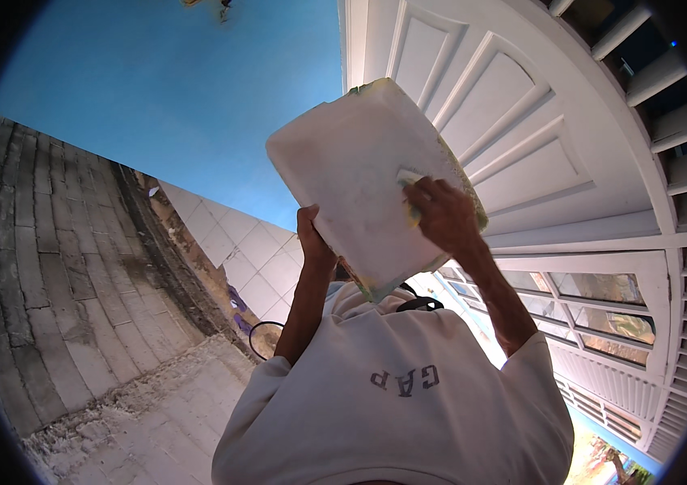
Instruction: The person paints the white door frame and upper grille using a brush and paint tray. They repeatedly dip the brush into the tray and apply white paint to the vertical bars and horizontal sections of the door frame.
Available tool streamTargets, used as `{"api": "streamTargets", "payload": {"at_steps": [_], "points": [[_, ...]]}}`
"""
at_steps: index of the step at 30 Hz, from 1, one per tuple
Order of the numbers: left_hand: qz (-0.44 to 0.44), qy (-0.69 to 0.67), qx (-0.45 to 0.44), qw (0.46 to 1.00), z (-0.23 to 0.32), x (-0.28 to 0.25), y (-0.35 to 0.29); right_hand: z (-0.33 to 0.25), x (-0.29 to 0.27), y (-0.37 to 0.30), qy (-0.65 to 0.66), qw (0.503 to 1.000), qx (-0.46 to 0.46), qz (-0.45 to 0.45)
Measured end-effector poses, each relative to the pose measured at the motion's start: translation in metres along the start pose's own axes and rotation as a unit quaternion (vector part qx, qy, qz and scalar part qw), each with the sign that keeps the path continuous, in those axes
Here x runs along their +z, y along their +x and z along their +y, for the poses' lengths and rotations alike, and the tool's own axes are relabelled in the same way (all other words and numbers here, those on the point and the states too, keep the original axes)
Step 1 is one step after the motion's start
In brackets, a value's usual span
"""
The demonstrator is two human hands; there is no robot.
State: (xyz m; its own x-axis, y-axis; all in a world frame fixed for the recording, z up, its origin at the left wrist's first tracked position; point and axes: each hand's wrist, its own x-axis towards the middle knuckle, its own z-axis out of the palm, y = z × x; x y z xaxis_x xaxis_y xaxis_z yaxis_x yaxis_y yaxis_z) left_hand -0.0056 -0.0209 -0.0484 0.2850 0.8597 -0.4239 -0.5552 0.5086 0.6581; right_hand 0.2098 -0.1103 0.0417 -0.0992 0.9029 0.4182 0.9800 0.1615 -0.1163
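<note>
A large off-white slab (343, 170), roughly rectangular with rounded corners, is held up at a tilt in front of my chest. Yellow-green stains and chipped spots run along its edges, and faint smudges mark its face. My left hand (313, 234) grips its left edge, the thumb showing on the near face and the other fingers hidden behind. Over the right part of that face, my right hand (444, 212) is closed on a small flat piece (410, 175) with a pale edge and a bit of yellow. The fingers cover most of it, so its kind is unclear.
A white panelled door (489, 97) stands beyond the slab, beside a blue wall (173, 97). White-framed window panes (602, 289) are at the right. Worn grey paving (68, 267) stretches along the left, near pale tiles (238, 246) and a thin dark loop (266, 339).
</note>
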Motion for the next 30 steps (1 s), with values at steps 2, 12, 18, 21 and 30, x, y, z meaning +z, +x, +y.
{"api": "streamTargets", "payload": {"at_steps": [2, 12, 18, 21, 30], "points": [[-0.001, 0.01, 0.002, 1.0, 0.002, 0.01, -0.005, -0.034, 0.01, -0.007, 0.051, 0.998, -0.023, -0.015], [0.007, -0.001, 0.006, 1.0, 0.0, -0.004, -0.015, -0.008, 0.008, 0.03, 0.43, 0.851, 0.3, -0.018], [0.031, 0.0, 0.004, 1.0, -0.007, -0.027, -0.015, 0.035, 0.022, 0.052, 0.351, 0.9, 0.256, 0.045], [0.026, 0.006, -0.027, 0.999, -0.001, -0.032, -0.012, 0.034, 0.024, 0.077, 0.396, 0.909, 0.128, -0.001], [-0.023, -0.023, -0.033, 0.999, 0.006, -0.036, 0.01, 0.002, 0.038, 0.07, 0.264, 0.957, -0.008, -0.124]]}}
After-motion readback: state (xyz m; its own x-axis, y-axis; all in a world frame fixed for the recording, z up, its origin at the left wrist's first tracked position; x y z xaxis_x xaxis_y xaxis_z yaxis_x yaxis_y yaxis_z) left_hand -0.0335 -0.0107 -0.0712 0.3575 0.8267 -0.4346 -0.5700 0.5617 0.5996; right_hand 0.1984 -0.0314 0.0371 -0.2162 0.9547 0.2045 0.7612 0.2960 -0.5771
